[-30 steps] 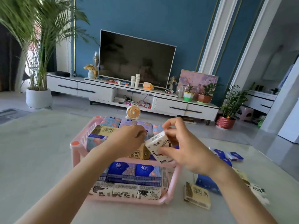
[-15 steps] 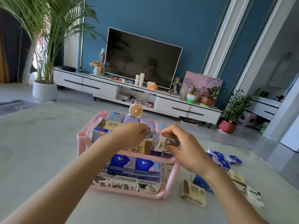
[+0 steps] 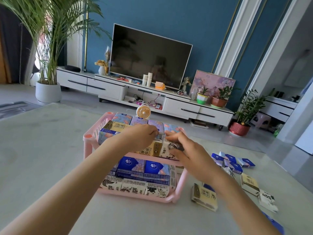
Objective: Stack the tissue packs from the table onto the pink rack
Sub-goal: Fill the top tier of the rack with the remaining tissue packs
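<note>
On top shelf of pink rack [image 3: 88,138], front row: white tissue pack [image 3: 166,150], grasped by right hand [image 3: 189,150], touching tan pack [image 3: 149,150] beneath left hand [image 3: 140,138], whose grip cannot be told. Advice: press flush, level, before letting go. Loose packs [image 3: 204,196] wait on table [image 3: 50,150].

Bare forearms [image 3: 81,180], bare left hand [image 3: 141,138], right hand [image 3: 185,150]

We see a pale grey table [image 3: 42,158]. The pink rack [image 3: 171,199] stands on it near the middle. From the rack, some blue tissue packs [image 3: 232,162] lie heaped at 3 o'clock. A beige pack [image 3: 204,196] lies near at 4 o'clock. Further out that way lie a beige-white pack [image 3: 249,183] and a black-and-white pack [image 3: 268,200].
</note>
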